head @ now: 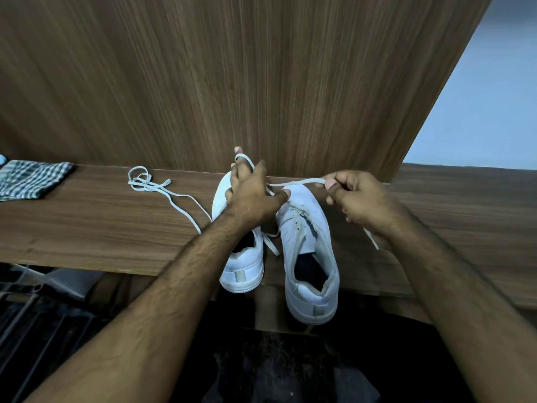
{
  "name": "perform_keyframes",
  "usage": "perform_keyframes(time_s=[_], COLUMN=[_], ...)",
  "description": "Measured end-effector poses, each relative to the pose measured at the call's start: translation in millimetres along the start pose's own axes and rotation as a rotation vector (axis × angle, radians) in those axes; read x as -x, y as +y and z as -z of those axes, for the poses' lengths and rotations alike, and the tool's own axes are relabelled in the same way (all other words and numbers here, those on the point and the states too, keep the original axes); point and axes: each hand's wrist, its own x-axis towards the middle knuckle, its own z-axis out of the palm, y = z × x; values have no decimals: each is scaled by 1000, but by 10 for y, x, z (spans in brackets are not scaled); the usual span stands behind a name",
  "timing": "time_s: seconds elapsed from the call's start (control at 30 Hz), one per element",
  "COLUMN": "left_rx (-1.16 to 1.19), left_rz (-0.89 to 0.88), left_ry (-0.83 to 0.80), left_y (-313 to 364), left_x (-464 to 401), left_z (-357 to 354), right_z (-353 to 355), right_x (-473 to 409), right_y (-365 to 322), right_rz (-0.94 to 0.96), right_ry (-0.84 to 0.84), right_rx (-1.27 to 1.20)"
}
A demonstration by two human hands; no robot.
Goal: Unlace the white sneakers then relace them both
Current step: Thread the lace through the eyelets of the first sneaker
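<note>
Both sneakers [311,257] sitting heels over the shelf's [87,222] near edge. Left hand [252,196] and right hand [354,196] each pinching the lace [296,183], stretching it taut, probably to draw it free; spare lace [151,181] lying toward the back edge

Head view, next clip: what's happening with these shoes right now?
A person is working on a pair of white sneakers on a wooden shelf. Both hands hold one white lace stretched between them over the toes: the left hand has it looped round its raised fingers, the right hand pinches the other end. The right sneaker shows bare eyelets in the part visible; the left sneaker is mostly hidden by the arm. A second lace lies loose on the shelf beside a folded checked cloth.
</note>
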Motion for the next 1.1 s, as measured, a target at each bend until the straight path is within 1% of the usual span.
perform_keyframes(time_s=[0.1,0.2,0.27,0.33,0.4,0.43,0.47,0.53,0.57,0.6,0.67,0.73,0.8,0.83,0.9,1.0,1.03,1.07,1.1], left_rx=[-30,-125,-183,-222,-226,-174,-63,203,244,222,167,156,110,77,12,-109,-135,-137,-117], left_rz=[5,40,52,49,10,-31,-86,-239,-308,-339,-327,-258,-187,-152,-112,-122,-131,-128,-122], left_ry=[-4,-19,-47,-83,-92,-99,-127,-254,-304,-313,-232,-91,35,66,50,-10,-18,-33,-46], left_y=[16,-6,-43,-58,-41,-39,-34,-11,-9,-9,3,-7,-53,-86,-125,-128,-110,-93,-76], left_x=[-12,-33,-36,-24,8,16,9,4,4,-2,-27,-71,-113,-138,-151,-130,-115,-101,-88], left_z=[0,23,38,59,49,50,33,0,-30,-63,-84,-59,2,27,56,49,55,60,67], right_z=[8,43,66,66,30,1,-31,-83,-99,-107,-93,-52,-23,-4,35,60,46,29,13], right_x=[8,46,67,78,97,105,124,144,145,145,125,106,96,87,83,80,48,20,-11], right_y=[-75,-161,-196,-197,-190,-185,-195,-201,-196,-196,-177,-160,-155,-153,-159,-179,-153,-133,-89], right_rz=[2,-60,-71,-49,-24,-14,-12,-13,-12,-9,4,12,12,3,-15,-20,-16,-21,-16], right_ry=[2,16,-20,-88,-168,-209,-250,-298,-298,-291,-273,-244,-185,-148,-110,-149,-139,-105,-33], right_rx=[-175,-463,-542,-493,-375,-310,-257,-193,-173,-159,-166,-191,-274,-337,-479,-608,-637,-655,-612])
